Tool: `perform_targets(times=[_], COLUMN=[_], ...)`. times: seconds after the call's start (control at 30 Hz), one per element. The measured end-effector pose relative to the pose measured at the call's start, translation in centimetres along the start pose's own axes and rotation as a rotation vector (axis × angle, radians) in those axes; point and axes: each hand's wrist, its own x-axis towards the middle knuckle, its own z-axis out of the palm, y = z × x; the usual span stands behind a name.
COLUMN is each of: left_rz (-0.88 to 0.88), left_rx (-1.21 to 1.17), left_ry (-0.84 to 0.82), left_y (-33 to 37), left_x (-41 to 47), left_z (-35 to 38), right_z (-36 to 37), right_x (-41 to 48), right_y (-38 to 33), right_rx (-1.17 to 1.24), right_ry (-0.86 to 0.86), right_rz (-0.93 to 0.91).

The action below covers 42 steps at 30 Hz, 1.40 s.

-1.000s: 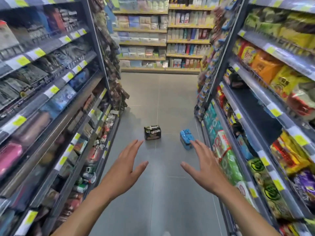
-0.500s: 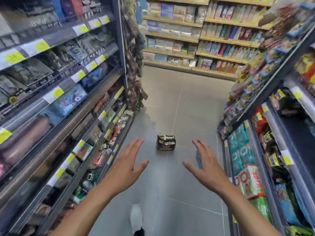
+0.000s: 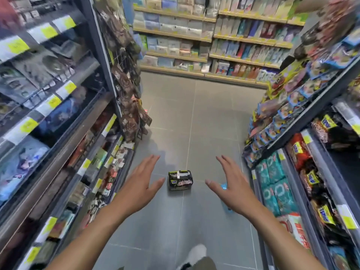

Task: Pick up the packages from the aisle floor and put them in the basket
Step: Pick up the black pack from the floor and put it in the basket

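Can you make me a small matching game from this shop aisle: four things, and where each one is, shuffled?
1 black package
2 blue package
3 teal packs
4 white shoe

A at the bottom edge of the view
B on the floor, seen between left hand and right hand
C stacked low at the right of the aisle
D mostly hidden behind the right hand

Pairs: 1-B, 2-D, 3-C, 4-A

One package (image 3: 180,180) is showing black with white and lime-green print; the other package (image 3: 223,186) is showing light blue. The floor (image 3: 194,117) is lying in plain grey tiles, and the shelf tags (image 3: 48,31) are glowing yellow.
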Motion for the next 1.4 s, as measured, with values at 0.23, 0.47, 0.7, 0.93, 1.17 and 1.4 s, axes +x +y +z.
perform_targets(times=[0.23,0.47,0.7,0.93,1.17,1.4], left_rz=[-0.066,-0.139,-0.155,-0.200,-0.447,-0.848], left_rx=[-0.046,-0.080,-0.075,-0.068,-0.268,-0.502], left_ry=[-0.021,-0.032,-0.131,-0.245,-0.310,-0.149], left_y=[-0.8,-2.7,-9.0,-19.8,-33.0,-43.7], left_x=[12.3,21.2,29.1,36.3,41.8,44.3], left_z=[2.5,6.0,12.2,24.8,40.1,55.0], right_z=[0.2,3.5,11.3,25.0,41.8,56.2], right_x=[12.1,22.7,29.8,36.0,40.6,43.6], right_y=[7.5,11.8,16.6,24.6,35.8,45.3], right_rx=[0.049,0.143,0.166,0.206,0.275,0.507], right_ry=[-0.067,-0.197,-0.257,-0.310,-0.383,-0.367], right_rz=[0.049,0.053,0.135,0.237,0.446,0.725])
